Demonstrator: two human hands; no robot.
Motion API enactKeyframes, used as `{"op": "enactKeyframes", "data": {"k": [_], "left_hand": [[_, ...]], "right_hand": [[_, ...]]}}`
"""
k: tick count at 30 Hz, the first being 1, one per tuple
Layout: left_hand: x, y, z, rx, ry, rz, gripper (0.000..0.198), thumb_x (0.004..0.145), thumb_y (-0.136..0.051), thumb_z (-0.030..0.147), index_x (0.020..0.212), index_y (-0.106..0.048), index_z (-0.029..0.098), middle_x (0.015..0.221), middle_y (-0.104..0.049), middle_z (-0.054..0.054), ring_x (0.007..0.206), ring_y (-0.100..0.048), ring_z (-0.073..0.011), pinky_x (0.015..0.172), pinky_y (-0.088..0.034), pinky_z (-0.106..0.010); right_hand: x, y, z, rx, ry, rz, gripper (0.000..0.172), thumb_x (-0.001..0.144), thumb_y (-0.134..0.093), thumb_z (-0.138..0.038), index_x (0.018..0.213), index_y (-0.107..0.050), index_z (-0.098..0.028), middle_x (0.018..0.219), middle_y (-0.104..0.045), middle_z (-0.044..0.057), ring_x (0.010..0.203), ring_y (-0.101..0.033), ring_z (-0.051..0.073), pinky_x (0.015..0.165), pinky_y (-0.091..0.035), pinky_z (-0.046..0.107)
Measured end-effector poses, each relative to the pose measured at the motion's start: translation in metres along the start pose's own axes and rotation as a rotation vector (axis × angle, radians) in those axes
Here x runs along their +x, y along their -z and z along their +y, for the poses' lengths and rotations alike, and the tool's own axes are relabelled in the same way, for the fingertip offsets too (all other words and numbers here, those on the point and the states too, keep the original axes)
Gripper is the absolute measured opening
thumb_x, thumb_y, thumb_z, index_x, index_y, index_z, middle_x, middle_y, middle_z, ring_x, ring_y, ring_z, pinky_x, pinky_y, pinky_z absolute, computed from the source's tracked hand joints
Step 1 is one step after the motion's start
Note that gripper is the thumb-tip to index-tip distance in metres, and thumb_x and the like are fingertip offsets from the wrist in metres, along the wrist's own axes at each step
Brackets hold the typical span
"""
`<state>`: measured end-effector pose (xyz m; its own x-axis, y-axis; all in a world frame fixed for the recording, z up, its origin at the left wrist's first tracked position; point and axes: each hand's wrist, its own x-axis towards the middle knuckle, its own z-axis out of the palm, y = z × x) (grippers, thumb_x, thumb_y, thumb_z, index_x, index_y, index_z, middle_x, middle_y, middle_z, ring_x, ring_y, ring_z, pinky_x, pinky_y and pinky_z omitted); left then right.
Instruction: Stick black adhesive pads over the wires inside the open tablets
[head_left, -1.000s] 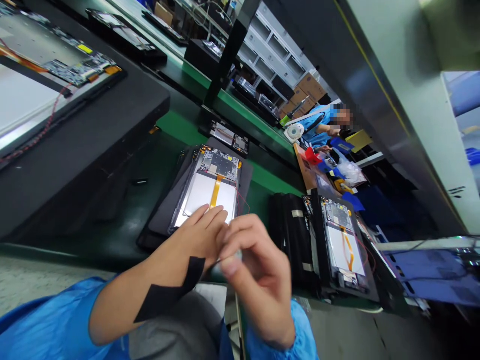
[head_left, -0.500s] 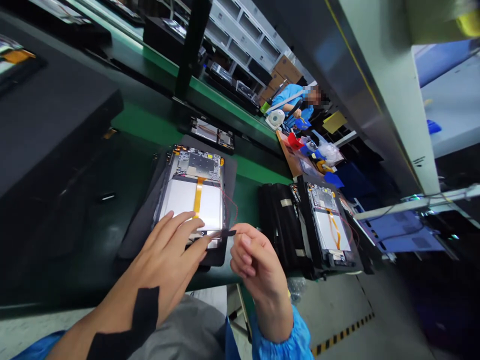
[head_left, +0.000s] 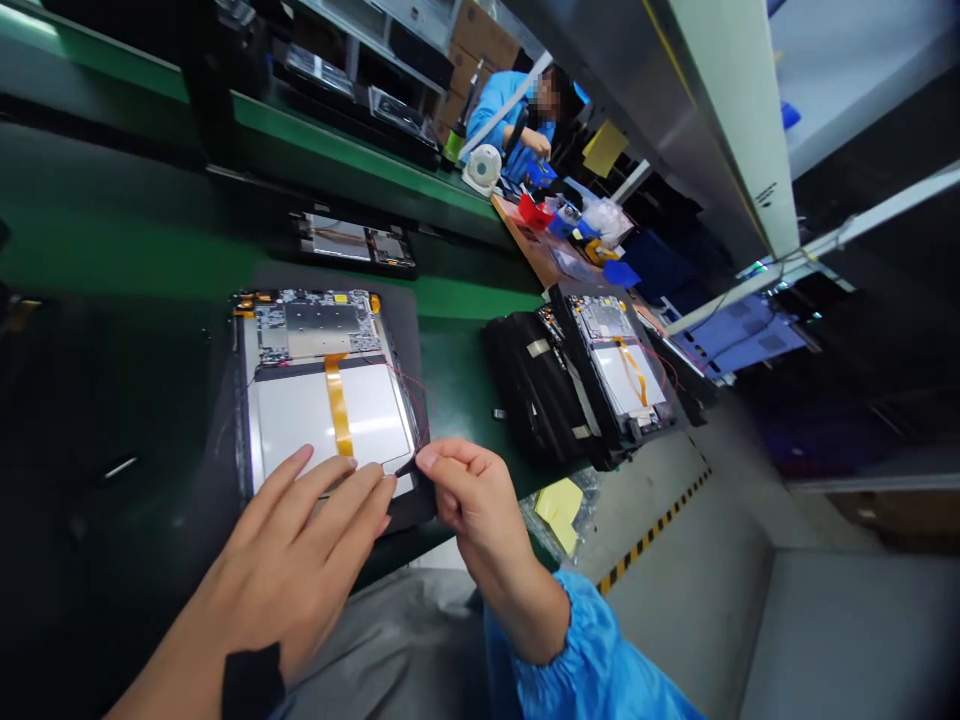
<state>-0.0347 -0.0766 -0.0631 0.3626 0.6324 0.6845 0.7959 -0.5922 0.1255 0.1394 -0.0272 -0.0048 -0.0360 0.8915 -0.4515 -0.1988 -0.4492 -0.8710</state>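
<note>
An opened tablet (head_left: 289, 415) with white battery packs, a circuit board and an orange ribbon cable lies on a dark mat (head_left: 409, 340) in front of me. Over its near end rests my left hand (head_left: 300, 560), fingers stretched out and touching the tablet. Black tape (head_left: 253, 682) is stuck on my left wrist. Between thumb and forefinger, my right hand (head_left: 480, 505) pinches a short black tape strip (head_left: 406, 467) at the tablet's near right corner. The strip's other end meets my left fingertips. A thin red wire (head_left: 412, 380) loops off the tablet's right side.
Another opened tablet (head_left: 619, 370) lies on a stack to the right, beside black padded bundles (head_left: 529, 400). Beyond my tablet a further opened device (head_left: 352, 240) sits on the green bench (head_left: 457, 380). A person in blue (head_left: 499, 110) works by a small white fan (head_left: 482, 169).
The view has swung right and the tablet appears further left. Less of the black strip shows between my hands now, with my right hand closer to the tablet's corner. The right-hand pinch persists.
</note>
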Motion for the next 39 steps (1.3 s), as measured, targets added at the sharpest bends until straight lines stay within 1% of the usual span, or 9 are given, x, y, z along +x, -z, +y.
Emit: {"op": "enactKeyframes", "data": {"k": [4, 7, 10, 15, 23, 29, 34, 37, 39], "left_hand": [[0.001, -0.002, -0.014, -0.032, -0.121, 0.030, 0.028, 0.099, -0.054, 0.006, 0.118, -0.072, 0.016, 0.126, -0.075, -0.009, 0.117, -0.067, -0.0284, 0.129, -0.031, -0.054], [0.003, -0.003, -0.019, -0.091, -0.176, 0.026, 0.033, 0.099, -0.047, 0.004, 0.108, -0.076, 0.017, 0.127, -0.076, -0.007, 0.120, -0.066, -0.0274, 0.131, -0.027, -0.053], [0.006, -0.001, -0.023, -0.167, -0.171, -0.014, 0.038, 0.100, -0.042, 0.004, 0.112, -0.076, 0.016, 0.126, -0.077, -0.007, 0.124, -0.064, -0.0262, 0.131, -0.025, -0.050], [0.017, 0.004, -0.028, -0.300, -0.106, -0.101, 0.037, 0.103, -0.041, 0.011, 0.118, -0.074, 0.020, 0.121, -0.078, -0.004, 0.116, -0.066, -0.0221, 0.124, -0.033, -0.042], [0.033, 0.013, -0.039, -0.300, -0.177, -0.125, 0.036, 0.105, -0.039, 0.014, 0.113, -0.073, 0.022, 0.108, -0.080, 0.000, 0.100, -0.066, -0.0228, 0.121, -0.033, -0.046], [0.036, 0.020, -0.039, -0.333, -0.184, -0.135, 0.031, 0.108, -0.040, 0.019, 0.112, -0.070, 0.023, 0.106, -0.080, 0.001, 0.102, -0.064, -0.0229, 0.122, -0.029, -0.046], [0.037, 0.020, -0.039, -0.333, -0.198, -0.111, 0.027, 0.110, -0.042, 0.023, 0.115, -0.068, 0.023, 0.110, -0.080, 0.001, 0.105, -0.062, -0.0229, 0.123, -0.027, -0.044], [0.037, 0.020, -0.040, -0.348, -0.193, -0.106, 0.025, 0.110, -0.043, 0.023, 0.115, -0.067, 0.023, 0.110, -0.080, 0.003, 0.105, -0.060, -0.0217, 0.124, -0.025, -0.041], [0.037, 0.020, -0.040, -0.362, -0.192, -0.104, 0.024, 0.109, -0.043, 0.021, 0.115, -0.066, 0.022, 0.110, -0.079, 0.003, 0.105, -0.059, -0.0211, 0.125, -0.024, -0.040]], "right_hand": [[-0.003, -0.003, 0.004, -0.027, 0.044, 0.058, 0.025, 0.063, -0.086, -0.035, 0.070, -0.071, -0.016, 0.041, -0.040, -0.012, 0.041, -0.022, 0.003, 0.042, -0.013, 0.021], [-0.005, -0.005, 0.005, -0.060, 0.080, 0.089, 0.026, 0.063, -0.086, -0.035, 0.070, -0.070, -0.016, 0.041, -0.042, -0.011, 0.041, -0.024, 0.004, 0.043, -0.016, 0.020], [-0.006, -0.007, 0.005, -0.129, 0.111, 0.100, 0.029, 0.065, -0.087, -0.038, 0.070, -0.068, -0.016, 0.043, -0.044, -0.011, 0.043, -0.026, 0.004, 0.044, -0.018, 0.020], [-0.005, -0.007, 0.004, -0.239, 0.150, 0.084, 0.038, 0.066, -0.090, -0.046, 0.071, -0.067, -0.016, 0.047, -0.050, -0.009, 0.046, -0.031, 0.005, 0.047, -0.021, 0.020], [-0.005, -0.006, 0.007, -0.211, 0.179, 0.064, 0.040, 0.067, -0.089, -0.048, 0.077, -0.064, -0.019, 0.044, -0.047, -0.012, 0.043, -0.030, 0.005, 0.046, -0.020, 0.020], [-0.006, -0.006, 0.008, -0.205, 0.196, 0.047, 0.039, 0.070, -0.087, -0.045, 0.083, -0.061, -0.019, 0.045, -0.045, -0.014, 0.044, -0.029, 0.005, 0.047, -0.022, 0.020], [-0.002, -0.001, 0.011, -0.197, 0.248, 0.005, 0.048, 0.069, -0.090, -0.039, 0.101, -0.060, -0.021, 0.046, -0.044, -0.016, 0.044, -0.031, 0.006, 0.047, -0.024, 0.019], [-0.002, 0.006, 0.018, -0.216, 0.323, 0.027, 0.033, 0.082, -0.079, -0.044, 0.099, -0.065, -0.019, 0.048, -0.044, -0.013, 0.044, -0.034, 0.007, 0.046, -0.027, 0.019], [-0.004, 0.012, 0.023, -0.301, 0.450, 0.070, 0.027, 0.093, -0.067, -0.043, 0.100, -0.071, -0.018, 0.052, -0.052, -0.008, 0.044, -0.041, 0.008, 0.046, -0.033, 0.019]]}}
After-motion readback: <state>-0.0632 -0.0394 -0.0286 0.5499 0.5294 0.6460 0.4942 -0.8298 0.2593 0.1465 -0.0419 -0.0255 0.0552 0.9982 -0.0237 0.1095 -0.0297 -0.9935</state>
